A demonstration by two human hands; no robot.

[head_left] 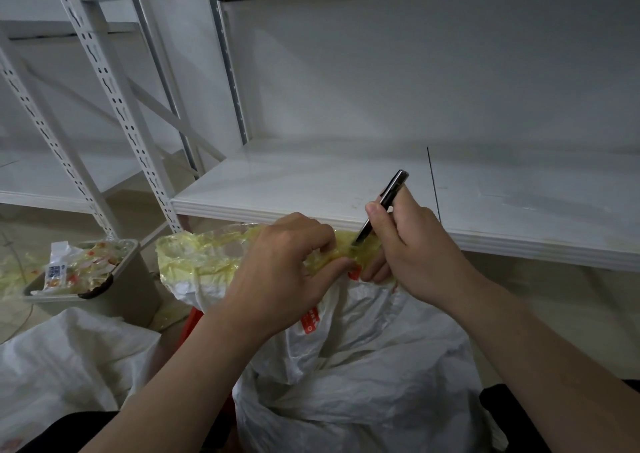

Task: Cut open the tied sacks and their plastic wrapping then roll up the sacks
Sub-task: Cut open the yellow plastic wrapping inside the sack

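Note:
A white woven sack with red print stands between my knees, its top wrapped in yellowish clear plastic. My left hand pinches the plastic at the sack's neck. My right hand grips a black utility knife, blade tip down in the plastic just right of my left fingers. The lower fingers of my right hand touch the wrapping below the blade.
A white metal shelf runs right behind the sack, its edge close to my hands. A grey bin full of plastic scraps stands at the left. Another white sack lies at lower left. A perforated shelf upright rises at the left.

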